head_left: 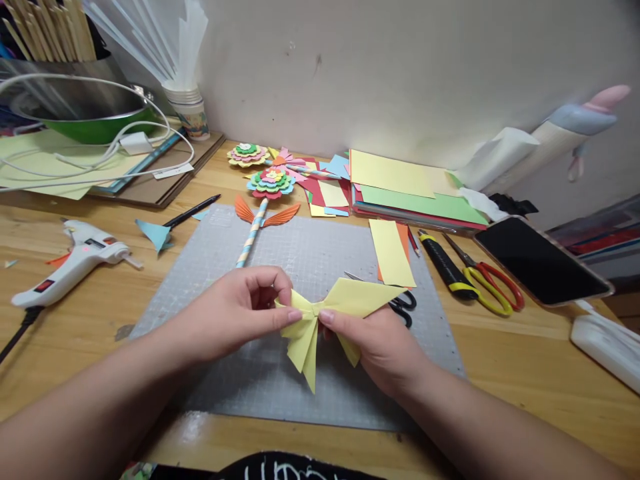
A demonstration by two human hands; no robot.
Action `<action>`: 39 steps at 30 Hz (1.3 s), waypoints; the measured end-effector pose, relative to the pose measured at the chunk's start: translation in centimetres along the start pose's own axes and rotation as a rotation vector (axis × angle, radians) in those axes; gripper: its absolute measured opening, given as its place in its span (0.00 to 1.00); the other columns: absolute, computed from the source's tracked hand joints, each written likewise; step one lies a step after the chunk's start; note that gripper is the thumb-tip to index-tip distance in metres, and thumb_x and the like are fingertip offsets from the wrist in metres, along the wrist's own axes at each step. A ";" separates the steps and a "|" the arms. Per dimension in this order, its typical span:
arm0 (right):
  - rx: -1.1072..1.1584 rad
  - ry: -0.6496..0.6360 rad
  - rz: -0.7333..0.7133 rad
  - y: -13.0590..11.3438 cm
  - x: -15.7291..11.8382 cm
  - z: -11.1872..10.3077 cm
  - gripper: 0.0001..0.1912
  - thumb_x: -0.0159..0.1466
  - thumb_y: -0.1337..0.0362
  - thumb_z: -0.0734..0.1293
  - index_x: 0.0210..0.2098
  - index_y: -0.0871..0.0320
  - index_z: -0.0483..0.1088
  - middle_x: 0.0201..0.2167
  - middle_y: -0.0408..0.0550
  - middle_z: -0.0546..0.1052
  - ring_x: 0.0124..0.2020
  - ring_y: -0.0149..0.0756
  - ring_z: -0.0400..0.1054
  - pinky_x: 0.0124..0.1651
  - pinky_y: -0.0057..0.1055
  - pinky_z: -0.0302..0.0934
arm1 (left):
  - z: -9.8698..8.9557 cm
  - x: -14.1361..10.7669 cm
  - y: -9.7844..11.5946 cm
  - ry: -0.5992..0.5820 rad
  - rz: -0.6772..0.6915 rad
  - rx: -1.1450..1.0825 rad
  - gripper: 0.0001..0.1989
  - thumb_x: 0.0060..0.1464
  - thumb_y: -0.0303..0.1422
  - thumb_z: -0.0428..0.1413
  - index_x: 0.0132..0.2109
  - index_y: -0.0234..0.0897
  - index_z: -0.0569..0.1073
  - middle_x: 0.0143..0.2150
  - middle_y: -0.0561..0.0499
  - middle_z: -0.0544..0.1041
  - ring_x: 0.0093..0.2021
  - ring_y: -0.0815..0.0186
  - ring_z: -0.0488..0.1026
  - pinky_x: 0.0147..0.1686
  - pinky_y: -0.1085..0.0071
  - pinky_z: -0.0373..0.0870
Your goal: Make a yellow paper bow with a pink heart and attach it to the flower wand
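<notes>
Black lettered surface [300, 467] | pinching folded yellow paper [365, 295] with left hand [240, 308], right hand [384, 341] | likely light, creasable (hold gathered middle)

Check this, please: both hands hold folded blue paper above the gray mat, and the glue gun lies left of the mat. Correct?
Not quite: the head view shows that the folded paper in the left hand and right hand is yellow, not blue.

Both hands [245, 303] pinch folded yellow paper [357, 295] — grey mat [240, 393] beneath.
</notes>
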State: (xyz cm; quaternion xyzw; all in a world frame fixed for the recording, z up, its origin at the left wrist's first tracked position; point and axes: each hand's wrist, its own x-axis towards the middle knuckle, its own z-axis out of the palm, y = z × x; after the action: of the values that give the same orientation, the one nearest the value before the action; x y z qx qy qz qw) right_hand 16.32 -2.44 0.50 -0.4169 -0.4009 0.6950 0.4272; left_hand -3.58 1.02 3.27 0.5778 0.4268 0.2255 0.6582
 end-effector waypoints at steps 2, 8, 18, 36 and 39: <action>-0.020 0.002 0.002 0.1 -0.1 0.0 0.05 0.56 0.62 0.73 0.28 0.57 0.75 0.26 0.40 0.74 0.29 0.28 0.67 0.36 0.26 0.61 | 0.0 0.0 0.0 -0.001 -0.001 -0.004 0.10 0.51 0.33 0.60 0.29 0.36 0.66 0.29 0.56 0.66 0.30 0.71 0.61 0.30 0.74 0.58; -0.055 0.028 0.014 0.0 -0.3 0.2 0.07 0.54 0.60 0.74 0.30 0.56 0.76 0.28 0.42 0.76 0.31 0.31 0.68 0.39 0.29 0.63 | 0.2 -0.1 0.2 0.001 -0.013 -0.003 0.10 0.50 0.32 0.59 0.28 0.36 0.65 0.28 0.56 0.66 0.29 0.71 0.62 0.29 0.73 0.59; -0.165 0.022 0.065 -0.1 -0.5 -0.1 0.08 0.54 0.59 0.74 0.33 0.54 0.77 0.35 0.44 0.80 0.36 0.36 0.71 0.43 0.33 0.64 | 0.3 -0.2 0.1 0.043 -0.009 0.017 0.10 0.48 0.32 0.60 0.25 0.35 0.67 0.32 0.56 0.64 0.30 0.72 0.62 0.29 0.73 0.60; -0.014 0.143 -0.073 0.2 -0.1 -0.1 0.09 0.58 0.58 0.71 0.25 0.56 0.74 0.27 0.44 0.74 0.32 0.34 0.66 0.38 0.32 0.61 | 0.6 0.0 -0.1 0.243 -0.005 -0.175 0.18 0.47 0.40 0.63 0.43 0.37 0.71 0.34 0.53 0.70 0.28 0.71 0.64 0.28 0.74 0.61; -0.012 0.164 -0.080 0.1 -0.1 -0.1 0.08 0.57 0.58 0.72 0.26 0.56 0.74 0.27 0.45 0.73 0.32 0.34 0.66 0.38 0.32 0.60 | 0.3 0.1 -0.5 0.171 -0.081 -0.188 0.15 0.46 0.42 0.63 0.36 0.34 0.76 0.25 0.55 0.69 0.24 0.73 0.60 0.25 0.75 0.56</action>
State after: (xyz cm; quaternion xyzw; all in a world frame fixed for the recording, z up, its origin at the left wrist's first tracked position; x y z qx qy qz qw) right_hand 16.40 -2.50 0.43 -0.4587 -0.3851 0.6383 0.4835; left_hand -3.37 0.88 2.78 0.4743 0.4813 0.2861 0.6794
